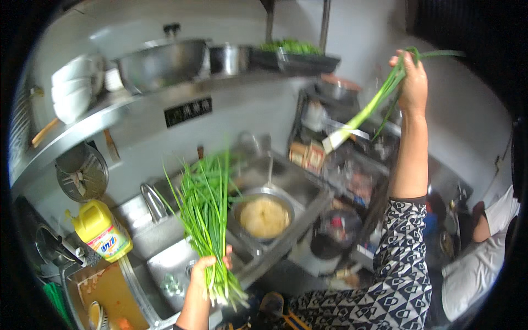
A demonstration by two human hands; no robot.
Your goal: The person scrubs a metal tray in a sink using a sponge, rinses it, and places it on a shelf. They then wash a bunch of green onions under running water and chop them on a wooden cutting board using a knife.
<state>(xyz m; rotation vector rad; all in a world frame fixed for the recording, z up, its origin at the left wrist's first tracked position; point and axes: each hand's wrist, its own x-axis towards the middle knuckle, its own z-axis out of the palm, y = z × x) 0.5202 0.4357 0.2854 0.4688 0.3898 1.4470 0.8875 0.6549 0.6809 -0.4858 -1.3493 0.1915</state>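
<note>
In my left hand (206,272) is a bunch of thin green scallions (206,198), gripped near the pale root ends, with the green tops pointing away over the sink. My right hand (412,82) is raised at the upper right, closed around the green leaves of a thick leek-like stalk (367,109). Its white end hangs down to the left, above small boxes on the rack. A metal pot (264,214) with pale yellowish contents sits in the sink just right of the scallions.
A yellow detergent jug (103,231) stands behind a basin of murky water (111,293). A steel shelf (136,103) carries bowls, pots and a tray of greens (293,47). Another person's arm and light clothing (474,264) show at the right edge.
</note>
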